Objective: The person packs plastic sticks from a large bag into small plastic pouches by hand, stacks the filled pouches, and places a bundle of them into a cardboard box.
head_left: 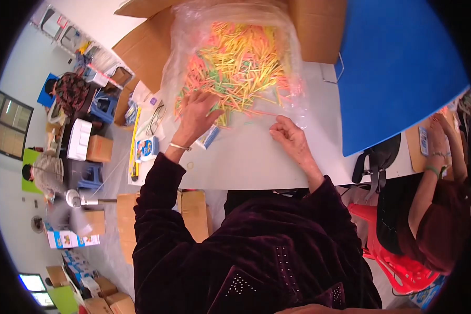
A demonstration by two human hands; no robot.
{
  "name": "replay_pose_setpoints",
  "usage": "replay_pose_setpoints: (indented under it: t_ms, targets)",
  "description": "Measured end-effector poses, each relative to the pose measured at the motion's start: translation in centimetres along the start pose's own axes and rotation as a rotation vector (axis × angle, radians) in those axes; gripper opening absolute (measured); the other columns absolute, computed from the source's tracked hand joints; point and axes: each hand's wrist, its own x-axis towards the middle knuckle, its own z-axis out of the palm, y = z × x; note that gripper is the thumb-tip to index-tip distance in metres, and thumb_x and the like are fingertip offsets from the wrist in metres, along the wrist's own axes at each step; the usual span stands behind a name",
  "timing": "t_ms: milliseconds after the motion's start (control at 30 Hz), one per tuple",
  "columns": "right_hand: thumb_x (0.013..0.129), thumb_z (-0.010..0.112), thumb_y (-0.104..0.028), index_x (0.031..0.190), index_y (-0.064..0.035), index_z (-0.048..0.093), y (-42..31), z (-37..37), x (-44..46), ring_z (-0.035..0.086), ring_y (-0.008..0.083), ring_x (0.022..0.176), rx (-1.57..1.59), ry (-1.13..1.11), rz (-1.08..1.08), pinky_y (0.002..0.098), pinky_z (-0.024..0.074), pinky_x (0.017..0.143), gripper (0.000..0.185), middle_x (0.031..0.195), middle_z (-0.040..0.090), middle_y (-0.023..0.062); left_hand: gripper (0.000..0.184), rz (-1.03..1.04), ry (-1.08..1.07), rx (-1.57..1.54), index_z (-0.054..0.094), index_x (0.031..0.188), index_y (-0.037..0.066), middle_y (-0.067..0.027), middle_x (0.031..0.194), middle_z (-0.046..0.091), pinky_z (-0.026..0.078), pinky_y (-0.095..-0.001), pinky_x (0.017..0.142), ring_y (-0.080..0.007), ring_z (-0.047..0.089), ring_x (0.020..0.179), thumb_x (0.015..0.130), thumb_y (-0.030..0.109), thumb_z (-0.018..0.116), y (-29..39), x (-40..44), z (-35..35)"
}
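Note:
A heap of thin pink, yellow and green sticks (240, 68) spills from a clear plastic bag (293, 47) onto the table. My left hand (198, 116) lies over the near left edge of the heap, thumb apart from the bent fingers, fingertips partly hidden among the sticks. Just below its thumb is a small blue-and-white box (208, 137); I cannot tell whether the hand touches it. To the right, just off the heap, my right hand (293, 142) has its fingers curled in toward the thumb. A pink stick ends near its fingertips, and what they hold, if anything, is too small to make out.
Another blue-and-white box (146, 149) stands at the table's left edge, beside a yellow strip (135, 149). Cardboard flaps (146, 49) flank the bag. A blue panel (397, 73) rises on the right. Beyond it, a co-worker's hands (435, 136) are at the table, near a black bag (378, 159).

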Motion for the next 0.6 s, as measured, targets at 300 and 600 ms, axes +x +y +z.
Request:
replay_pose_setpoints:
  t_ms: [300, 600]
  targets:
    - [0.085, 0.06, -0.003, 0.123, 0.004, 0.041, -0.8, 0.2, 0.0, 0.053, 0.0068, 0.076, -0.085, 0.004, -0.033, 0.0208, 0.0449, 0.069, 0.042, 0.089, 0.059, 0.0041, 0.03, -0.354, 0.128, -0.058, 0.061, 0.094, 0.006, -0.0091, 0.095, 0.059, 0.041, -0.0386, 0.077, -0.0299, 0.052, 0.094, 0.072, 0.024, 0.071, -4.3, -7.4, 4.8]
    - [0.086, 0.059, -0.004, 0.122, 0.0035, 0.043, -0.5, 0.1, -0.1, 0.053, 0.0076, 0.078, -0.018, 0.023, -0.015, 0.0216, 0.0454, 0.071, 0.04, 0.091, 0.059, 0.0038, 0.017, -0.339, 0.333, -0.306, 0.061, 0.091, 0.004, -0.0099, 0.092, 0.06, 0.043, -0.0335, 0.074, -0.0249, 0.053, 0.083, 0.075, 0.009, 0.067, -5.0, -7.6, 5.3]
